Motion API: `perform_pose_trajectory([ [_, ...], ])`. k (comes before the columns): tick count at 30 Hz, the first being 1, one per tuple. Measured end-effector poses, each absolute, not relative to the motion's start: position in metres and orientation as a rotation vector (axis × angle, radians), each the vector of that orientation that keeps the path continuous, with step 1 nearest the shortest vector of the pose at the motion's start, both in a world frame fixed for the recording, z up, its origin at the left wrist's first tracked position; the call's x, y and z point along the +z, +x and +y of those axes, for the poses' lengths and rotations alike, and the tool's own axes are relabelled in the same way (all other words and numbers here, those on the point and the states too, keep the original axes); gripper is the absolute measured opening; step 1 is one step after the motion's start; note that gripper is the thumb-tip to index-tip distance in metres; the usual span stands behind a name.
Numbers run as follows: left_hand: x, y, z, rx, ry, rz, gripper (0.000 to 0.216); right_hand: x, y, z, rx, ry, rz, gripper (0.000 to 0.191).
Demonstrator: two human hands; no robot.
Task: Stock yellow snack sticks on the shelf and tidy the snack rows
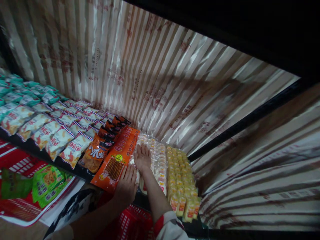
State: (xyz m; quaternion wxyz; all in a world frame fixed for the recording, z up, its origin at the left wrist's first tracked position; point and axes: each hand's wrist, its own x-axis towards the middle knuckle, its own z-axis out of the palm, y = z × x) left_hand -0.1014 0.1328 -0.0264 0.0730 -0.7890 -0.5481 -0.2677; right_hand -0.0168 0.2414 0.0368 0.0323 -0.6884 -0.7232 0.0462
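My left hand (126,185) lies with its fingers stretched forward, over the edge between an orange snack bag (117,165) and rows of small white wrapped packs (159,163). My right hand (143,158) rests flat on the white packs, a little farther back, fingers extended. Neither hand is gripping anything that I can see. The orange bag shows a picture of brown sticks and lies flat on the shelf. What is beneath my palms is hidden.
Yellow wrapped packs (181,180) stand in rows at right. Left of the orange bag are brown-and-orange snack bags (95,155), white chip bags (53,138) and teal bags (30,98). A red basket (17,208) holds green packets (48,183). Striped plastic sheeting (150,73) covers the back.
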Motion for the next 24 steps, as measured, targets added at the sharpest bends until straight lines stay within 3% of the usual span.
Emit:
perform_pose_trajectory([
  [24,-0.036,-0.095,0.135,-0.889,-2.209,-1.582,0.044,0.031,-0.01,0.277,0.136,-2.078,-2.292,0.055],
])
